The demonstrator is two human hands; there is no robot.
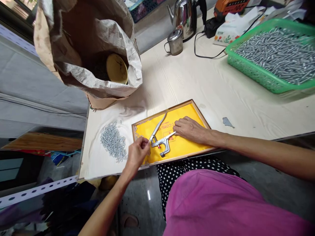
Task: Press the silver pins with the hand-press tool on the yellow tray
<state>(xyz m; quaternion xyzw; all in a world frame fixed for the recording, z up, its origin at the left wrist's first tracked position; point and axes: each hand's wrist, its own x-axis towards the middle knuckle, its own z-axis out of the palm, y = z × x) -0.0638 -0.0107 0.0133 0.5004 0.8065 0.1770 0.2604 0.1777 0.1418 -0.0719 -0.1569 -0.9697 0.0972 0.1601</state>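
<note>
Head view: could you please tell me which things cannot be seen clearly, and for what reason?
All in the head view:
Bare left hand: anything it may pinch is too small to tell.
Bare right hand: its palm is hidden by its own back.
Red print: too small, partly behind the silver metal pliers.
Green plastic basket: right end cut off by the picture's edge.
Brown paper sack: bottom hidden by shadow and its front wall.

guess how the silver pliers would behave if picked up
The pliers look metallic, so they are probably stiff and fairly heavy for their size. The spring between the spread handles suggests they would resist squeezing. Their smooth sheen may make them slightly slippery.
</note>
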